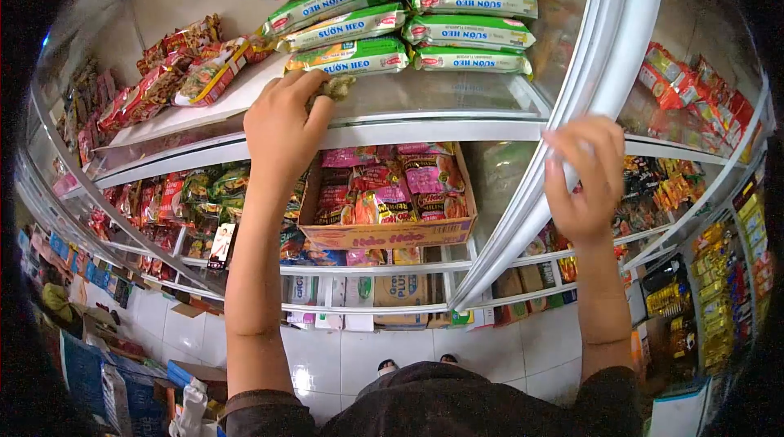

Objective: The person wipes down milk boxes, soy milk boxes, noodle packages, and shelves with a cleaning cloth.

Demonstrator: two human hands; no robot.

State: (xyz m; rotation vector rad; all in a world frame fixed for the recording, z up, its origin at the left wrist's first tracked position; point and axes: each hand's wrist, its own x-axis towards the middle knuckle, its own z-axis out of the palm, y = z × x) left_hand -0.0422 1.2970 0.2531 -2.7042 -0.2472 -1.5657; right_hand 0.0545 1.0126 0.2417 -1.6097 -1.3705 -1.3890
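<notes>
My left hand point(286, 118) reaches into the glass cabinet, its fingers bent over a small greenish-brown crumpled thing point(336, 87) on the glass shelf point(441, 98). What that thing is, I cannot tell. Right at these fingertips lies the lowest green-and-white noodle packet point(359, 61) of the left stack. Slightly blurred, my right hand point(586, 180) has its fingers curled at the white frame point(572, 86) of a glass door. A second stack of green-and-white packets point(474, 33) stands beside the first.
Red noodle packets point(147, 94) lie on a white board at the left. Below the shelf, an open carton point(384, 237) holds pink and red packets. A lit phone point(221, 245) stands left of my forearm. Red packets point(698, 94) hang at the right, and boxes point(400, 290) fill the lowest shelf.
</notes>
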